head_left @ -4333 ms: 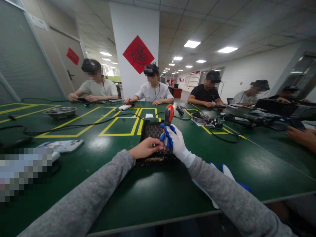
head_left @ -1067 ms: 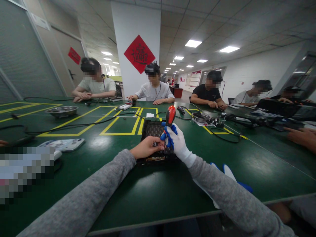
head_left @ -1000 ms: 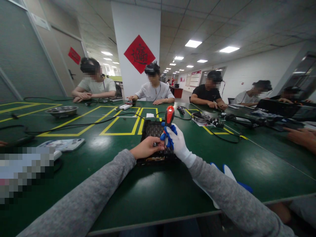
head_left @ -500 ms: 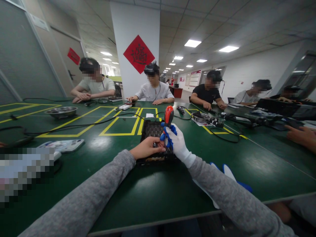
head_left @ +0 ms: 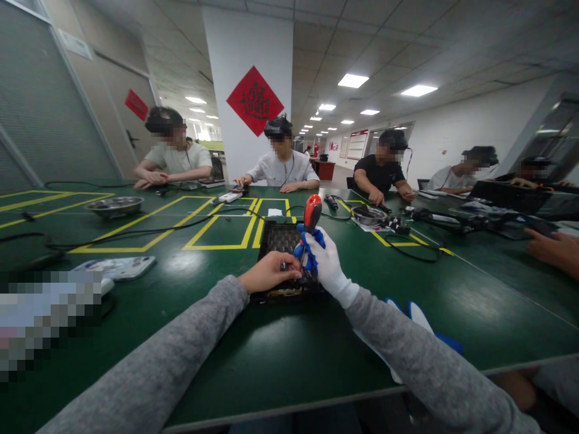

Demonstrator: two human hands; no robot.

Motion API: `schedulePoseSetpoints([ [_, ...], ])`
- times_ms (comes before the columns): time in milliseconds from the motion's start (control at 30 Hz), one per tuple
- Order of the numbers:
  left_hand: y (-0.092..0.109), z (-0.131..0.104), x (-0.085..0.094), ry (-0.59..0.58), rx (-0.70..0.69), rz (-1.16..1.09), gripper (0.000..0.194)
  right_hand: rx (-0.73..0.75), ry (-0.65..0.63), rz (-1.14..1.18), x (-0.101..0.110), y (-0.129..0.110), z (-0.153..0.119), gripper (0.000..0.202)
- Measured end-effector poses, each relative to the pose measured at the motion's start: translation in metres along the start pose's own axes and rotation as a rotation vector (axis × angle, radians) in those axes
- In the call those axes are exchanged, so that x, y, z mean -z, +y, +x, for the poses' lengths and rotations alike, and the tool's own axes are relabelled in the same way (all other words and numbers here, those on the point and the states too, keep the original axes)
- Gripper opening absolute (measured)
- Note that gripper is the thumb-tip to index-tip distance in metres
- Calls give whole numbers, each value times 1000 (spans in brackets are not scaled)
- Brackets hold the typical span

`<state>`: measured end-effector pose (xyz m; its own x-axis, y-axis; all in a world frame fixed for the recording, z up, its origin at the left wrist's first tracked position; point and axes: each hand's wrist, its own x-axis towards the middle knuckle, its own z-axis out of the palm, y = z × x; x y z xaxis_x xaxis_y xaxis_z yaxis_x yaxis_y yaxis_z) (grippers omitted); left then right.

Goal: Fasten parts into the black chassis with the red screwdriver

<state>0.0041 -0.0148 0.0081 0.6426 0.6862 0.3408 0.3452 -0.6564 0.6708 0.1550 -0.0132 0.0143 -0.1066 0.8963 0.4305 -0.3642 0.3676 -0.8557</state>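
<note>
My right hand (head_left: 328,263), in a white glove with blue fingers, grips a screwdriver (head_left: 312,212) with a red and black handle. The handle points up and leans right, and its shaft runs down between my hands. My bare left hand (head_left: 272,270) is closed beside the shaft's lower end, thumb and fingertips together; what they pinch, if anything, is hidden. Both hands are over a black plastic casing (head_left: 281,236) with a patterned inside, lying on the green table. My fingers cover part of it, including the spot under the screwdriver's tip.
A loose blue and white glove (head_left: 423,316) lies right of my forearm. Metal bowls (head_left: 115,206) (head_left: 368,214) stand at left and right. A phone (head_left: 118,267) lies on the left, and a black cable (head_left: 167,227) crosses the table. Several people sit opposite; another person's hand (head_left: 554,250) shows at right.
The screwdriver's handle has tipped to the right, and my right hand has shifted slightly with it. My left hand and the casing stay nearly in place.
</note>
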Motion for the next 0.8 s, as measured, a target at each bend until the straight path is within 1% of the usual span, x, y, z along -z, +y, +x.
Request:
schedulePoseSetpoints([
  [100, 2, 0, 1, -19, -52, -11, 21, -21, -15, -31, 1, 0, 0, 38],
  [167, 3, 0, 2, -30, -61, -4, 21, -31, -17, -26, 1, 0, 0, 39],
  [367, 2, 0, 1, 3, 3, 28, 24, -8, 4, 1, 0, 2, 1, 35],
  [567, 4, 0, 2, -29, -46, 5, 21, -28, -39, -54, 2, 1, 0, 37],
  [667, 4, 1, 2, -22, -19, 11, 23, -21, -43, -28, 1, 0, 0, 35],
  [800, 1, 1, 0, -8, 18, 10, 24, -14, -9, 2, 0, 0, 1, 33],
])
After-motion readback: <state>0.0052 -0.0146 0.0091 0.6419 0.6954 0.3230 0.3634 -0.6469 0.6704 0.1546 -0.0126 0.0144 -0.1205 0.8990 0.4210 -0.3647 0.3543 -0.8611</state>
